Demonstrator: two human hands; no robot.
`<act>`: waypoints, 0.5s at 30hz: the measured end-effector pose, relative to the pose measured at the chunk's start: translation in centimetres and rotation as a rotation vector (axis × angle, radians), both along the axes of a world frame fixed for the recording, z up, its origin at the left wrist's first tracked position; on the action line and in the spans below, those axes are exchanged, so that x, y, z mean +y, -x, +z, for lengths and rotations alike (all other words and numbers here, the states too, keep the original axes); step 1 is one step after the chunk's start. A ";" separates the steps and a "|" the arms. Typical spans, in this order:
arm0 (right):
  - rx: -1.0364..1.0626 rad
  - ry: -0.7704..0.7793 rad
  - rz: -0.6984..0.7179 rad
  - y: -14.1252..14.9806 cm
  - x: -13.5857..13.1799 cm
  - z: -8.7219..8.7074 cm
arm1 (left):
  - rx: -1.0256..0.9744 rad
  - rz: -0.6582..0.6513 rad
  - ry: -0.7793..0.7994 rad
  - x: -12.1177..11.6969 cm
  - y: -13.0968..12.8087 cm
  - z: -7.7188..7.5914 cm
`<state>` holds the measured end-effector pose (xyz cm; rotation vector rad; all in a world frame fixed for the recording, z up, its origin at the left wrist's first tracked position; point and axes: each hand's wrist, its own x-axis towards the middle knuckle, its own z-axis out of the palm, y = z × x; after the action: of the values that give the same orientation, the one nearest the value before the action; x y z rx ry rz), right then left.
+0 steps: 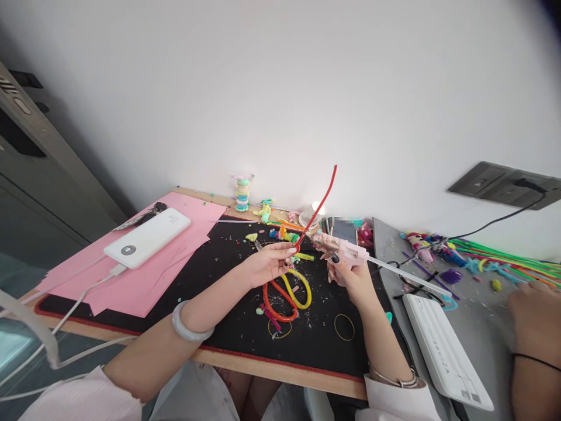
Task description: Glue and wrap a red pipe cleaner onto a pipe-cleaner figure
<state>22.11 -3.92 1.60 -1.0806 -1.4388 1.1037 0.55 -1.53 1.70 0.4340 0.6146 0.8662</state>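
Pinching the red fuzzy stick [316,211] near its bottom end with the left hand [268,262], fingers together on it, so the long part is pointing up and away. Gripping the pink glue gun [342,250] in the right hand [350,275], fingers wrapped tight, tip aimed at the pinched end. Holding both just above the black mat [210,275], arms bent inward, wrists lifted. Resting nearby on the grey desk [477,327]: another person's hand [532,318].

power bank [148,237] on paper sheets [131,280] left of mat [228,327], pipe-cleaner loops [287,295] mid-mat before both hands, keyboard [445,351] right of mat, pipe-cleaner pile [504,260] behind keyboard
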 end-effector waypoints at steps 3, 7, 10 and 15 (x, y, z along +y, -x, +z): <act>0.004 -0.020 -0.019 0.1 0.0 0.1 | -0.001 -0.006 0.001 0.0 0.0 -0.2; -0.011 -0.048 -0.031 0.1 -0.1 0.3 | -0.014 -0.022 -0.005 0.1 0.1 -0.5; -0.016 -0.054 -0.056 0.2 0.0 0.3 | -0.034 -0.051 -0.016 0.1 0.2 -0.5; 0.030 -0.085 -0.168 0.3 0.0 0.3 | -0.046 -0.063 -0.015 0.1 0.2 -0.5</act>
<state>21.86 -3.89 1.93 -1.0985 -1.3341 0.9276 0.37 -1.41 1.23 0.4437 0.5491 0.8187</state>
